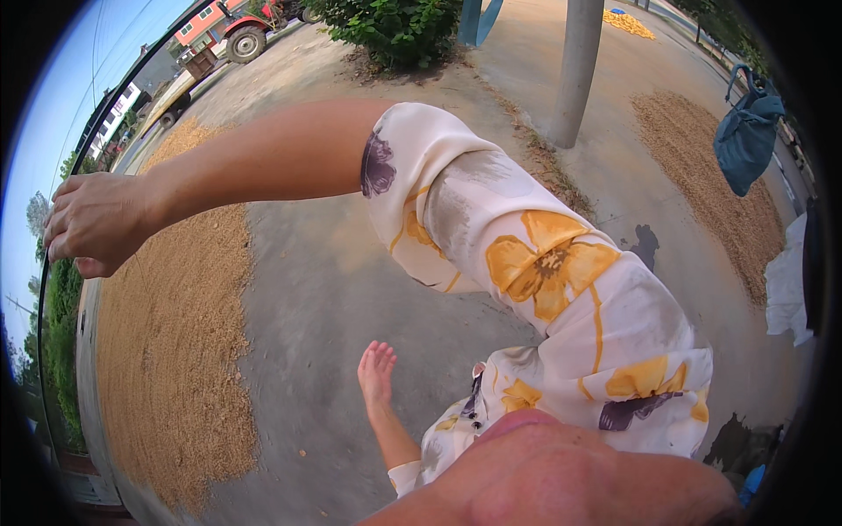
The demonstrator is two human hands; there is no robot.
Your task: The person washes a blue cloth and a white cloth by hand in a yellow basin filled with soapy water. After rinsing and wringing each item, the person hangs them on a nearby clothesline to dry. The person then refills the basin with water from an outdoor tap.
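My right arm, in a floral sleeve, reaches across to the left rim of the view. At its end my right hand (102,220) is raised, its fingers curled over a thin black cord or rod (43,329); the fingertips are partly hidden. Lower down, my left hand (377,375) is held out beside my body. Its palm is turned up and nothing is in it. Below both hands lies a grey concrete floor (309,289). A broad spread layer of light-brown grain or nuts (177,355) covers the floor to the left.
A grey pole (577,72) stands near a leafy bush (391,29). A blue-green cloth bag (746,141) hangs at the right, above a second brown layer (714,191). Farther off are a yellow pile (628,24), a red tractor (250,33) and a flat trailer (174,98).
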